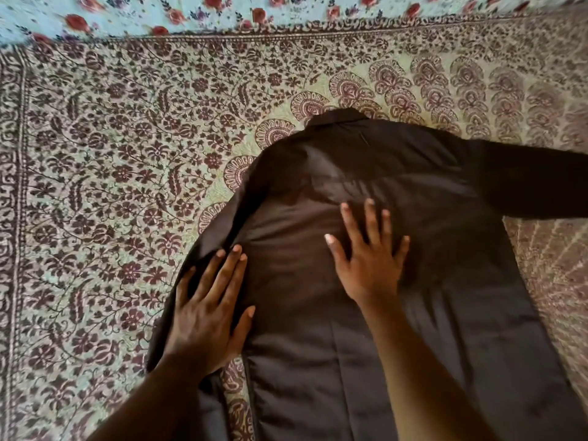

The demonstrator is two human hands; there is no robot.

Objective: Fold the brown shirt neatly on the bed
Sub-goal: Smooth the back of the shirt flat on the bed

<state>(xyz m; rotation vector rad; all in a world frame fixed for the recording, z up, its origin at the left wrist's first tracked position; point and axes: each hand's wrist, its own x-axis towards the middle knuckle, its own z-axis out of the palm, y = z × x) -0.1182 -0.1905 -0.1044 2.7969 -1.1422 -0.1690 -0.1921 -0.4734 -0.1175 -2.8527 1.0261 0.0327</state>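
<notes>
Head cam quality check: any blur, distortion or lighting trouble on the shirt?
Head view: wide-angle bowing curves the patterned bedspread border; motion blur smears the frame's right edge and lower corners; the dark brown shirt is dim with a soft sheen below the collar, and its right sleeve goes nearly black; the left hand and right hand are fairly sharp.

Shirt lying on bedspread, collar away from person, one sleeve stretching right; left hand resting on shirt's left edge, right hand lying mid-back.

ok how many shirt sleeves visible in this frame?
1 laid out: the right sleeve runs off the right edge. The left side of the brown shirt is folded in under the left hand; its sleeve may be hidden.
</notes>
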